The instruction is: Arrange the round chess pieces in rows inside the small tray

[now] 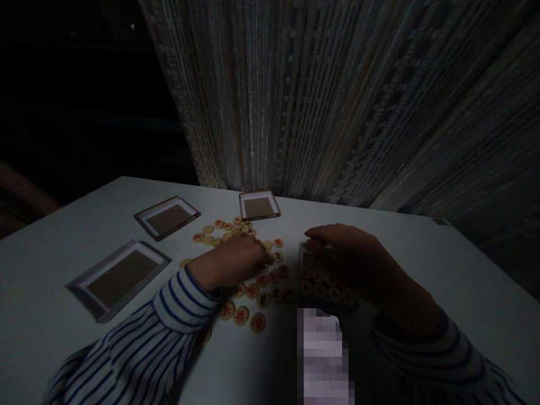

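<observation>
Round wooden pieces with red or black characters, such as a red-marked piece (258, 322), lie scattered over the middle of the white table (422, 270). My left hand (236, 259) is low over them, its fingers curled down among the pieces; the fingertips and anything in them are hidden. My right hand (354, 256) hovers at the right over an open box (304, 256), its fingers stretched out to the left. Inside that box, several pieces stand in rows along the near part. The hand covers some of the box.
Three open, shallow boxes or lids lie at the left (126, 275), the back left (169, 218) and the back middle (259, 207). A striped curtain (295, 101) hangs behind the table. A blurred-out patch (324, 360) covers the near middle.
</observation>
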Tool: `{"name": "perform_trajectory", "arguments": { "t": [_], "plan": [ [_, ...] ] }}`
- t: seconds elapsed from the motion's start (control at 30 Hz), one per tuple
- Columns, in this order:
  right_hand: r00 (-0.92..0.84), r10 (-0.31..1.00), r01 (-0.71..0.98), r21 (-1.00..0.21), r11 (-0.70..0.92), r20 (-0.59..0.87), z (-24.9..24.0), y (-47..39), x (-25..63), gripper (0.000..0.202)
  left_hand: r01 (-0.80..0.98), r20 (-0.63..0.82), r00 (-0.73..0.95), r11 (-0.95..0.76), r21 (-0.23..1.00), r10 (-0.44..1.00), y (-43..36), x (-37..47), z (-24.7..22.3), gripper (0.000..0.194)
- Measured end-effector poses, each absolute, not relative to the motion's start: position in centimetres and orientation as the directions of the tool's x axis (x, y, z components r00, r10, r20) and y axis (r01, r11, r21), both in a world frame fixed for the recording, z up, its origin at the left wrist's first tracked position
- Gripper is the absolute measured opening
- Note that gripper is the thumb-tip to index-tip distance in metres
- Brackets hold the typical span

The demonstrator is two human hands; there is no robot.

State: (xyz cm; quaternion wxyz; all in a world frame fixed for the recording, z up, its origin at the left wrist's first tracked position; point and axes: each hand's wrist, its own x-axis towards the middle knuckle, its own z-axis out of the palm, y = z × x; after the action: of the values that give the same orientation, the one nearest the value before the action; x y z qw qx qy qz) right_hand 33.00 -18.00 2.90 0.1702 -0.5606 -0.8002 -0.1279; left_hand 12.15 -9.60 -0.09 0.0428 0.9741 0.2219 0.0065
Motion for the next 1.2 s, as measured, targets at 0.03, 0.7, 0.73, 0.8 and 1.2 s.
{"name": "perform_trajectory", "arguments": {
  "t": [0.03,0.7,0.73,0.8,1.2],
  "plan": [
    [-0.310,0.856,0.942,0.013,0.335,0.413,2.92,-18.01,32.99,0.021,0.425,-0.012,0.905,-0.903,0.056,0.425,-9.59,12.19,-0.22,0.015],
    [-0.311,0.863,0.943,0.015,0.333,0.399,2.92,-18.17,33.01,0.021,0.424,-0.034,0.902,-0.900,-0.101,0.429,-9.72,12.60,-0.89,0.016],
    [-0.310,0.863,0.943,0.014,0.332,0.400,2.90,-18.17,33.01,0.021,0.430,-0.040,0.899,-0.897,-0.101,0.436,-9.73,12.66,-0.86,0.015],
    [-0.304,0.862,0.945,0.015,0.326,0.405,2.84,-18.15,33.02,0.022,0.442,-0.049,0.893,-0.892,-0.096,0.448,-9.76,12.76,-0.82,0.015],
    [-0.305,0.863,0.947,0.031,0.320,0.403,2.91,-18.21,33.07,0.022,0.434,-0.047,0.896,-0.894,-0.114,0.441,-9.72,12.74,-0.92,0.016]
  ]
}}
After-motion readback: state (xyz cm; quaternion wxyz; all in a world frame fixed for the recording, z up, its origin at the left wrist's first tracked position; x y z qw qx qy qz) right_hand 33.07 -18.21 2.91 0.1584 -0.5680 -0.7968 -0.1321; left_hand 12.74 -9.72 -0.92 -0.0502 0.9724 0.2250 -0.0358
